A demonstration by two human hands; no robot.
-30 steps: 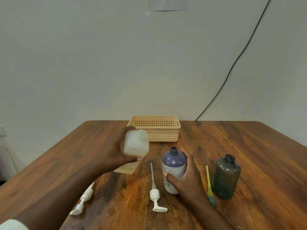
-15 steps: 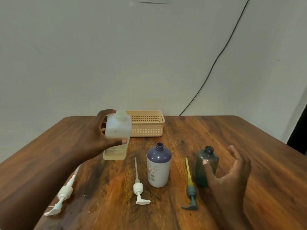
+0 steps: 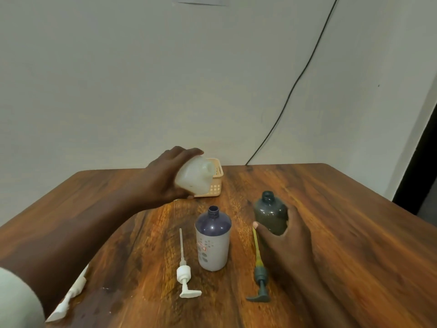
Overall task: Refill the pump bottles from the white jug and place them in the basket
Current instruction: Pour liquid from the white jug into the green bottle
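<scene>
Our left hand (image 3: 163, 183) is wrapped around the translucent white plastic jug (image 3: 195, 175), gripping its body and holding it tipped in the air, its neck pointing right in front of the small peach-coloured lattice basket (image 3: 216, 185) at the far side of the desk. The jug looks light and thin-walled, so we judge it would flex under a hard squeeze; a hold round the broad middle, as now, seems the safest place. Our right hand (image 3: 285, 242) is curled about the squat smoky-grey plastic bottle (image 3: 269, 216), fingers on its right side and thumb toward the left, though we cannot tell how firmly it has closed. That bottle stands upright with its neck open, and being smooth and rounded it may slip if wet, so the shoulder-to-waist band is where we would steady it. To its left stands the taller bottle with a dark blue dome and white label (image 3: 212, 240), also uncapped and untouched. Three pumps lie flat near us: a grey one with a yellowish tube (image 3: 259, 278), just beside the right hand, a white one (image 3: 184, 275), and another white one (image 3: 71, 292) at the far left. The glossy brown wooden desk (image 3: 354, 233) shows faint wet marks near the white pumps. Behind it are a plain pale wall and a black cable (image 3: 290, 91) running down it.
</scene>
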